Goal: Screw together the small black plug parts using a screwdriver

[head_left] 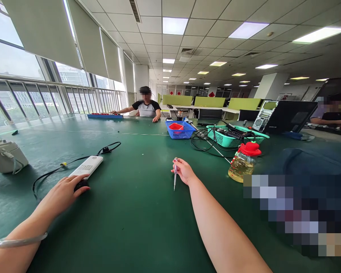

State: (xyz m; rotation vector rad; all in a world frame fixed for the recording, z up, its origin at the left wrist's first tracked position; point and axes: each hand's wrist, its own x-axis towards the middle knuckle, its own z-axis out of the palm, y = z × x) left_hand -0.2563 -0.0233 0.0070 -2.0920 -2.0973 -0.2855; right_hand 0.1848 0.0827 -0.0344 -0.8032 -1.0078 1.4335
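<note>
A white power strip [88, 167] lies label side up on the green tabletop, its black cord [49, 175] looping along its left side. My left hand [66, 189] is wrapped over its near end, thumb on the right side. Something black [82, 184] shows beneath those fingers; its kind is hard to make out. To the right, my right hand [184, 170] pinches a slim screwdriver [175, 175] with a clear handle. Its metal tip points down, just above or at the table; I cannot tell whether it touches.
Beyond my right arm stand a red-lidded bottle [242, 165], a teal basket [229, 139] of cables and a blue basket [180, 132]. A beige bag [5, 154] sits at left. One person [147, 108] sits across the table near a blue tray [105, 116]; another is at far right.
</note>
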